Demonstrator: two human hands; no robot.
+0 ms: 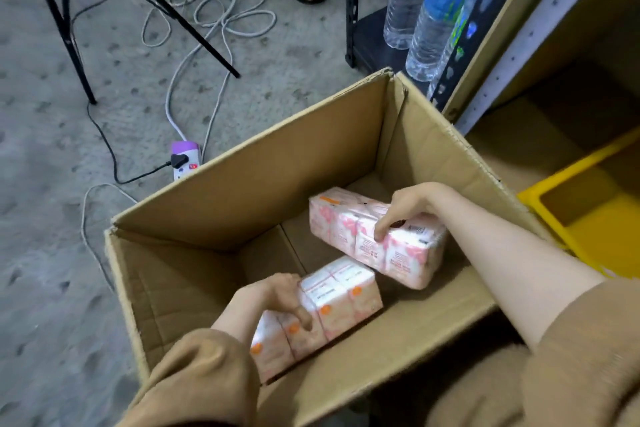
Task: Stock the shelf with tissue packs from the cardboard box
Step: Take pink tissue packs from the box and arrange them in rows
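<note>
Head view: your right hand (405,208) has its fingers (381,234) curled over the top of the farther tissue pack (346,225), while your left hand (280,298) clasps the nearer tissue pack (341,302) just below them, both packs still down inside the cardboard box (242,184). Around your fingers the box floor shows bare with no other pack in sight, so these look like the last two. To the right of your right fingers, the visible part of the shelf (540,31) holds no tissue packs, so both lifts and placements remain.
</note>
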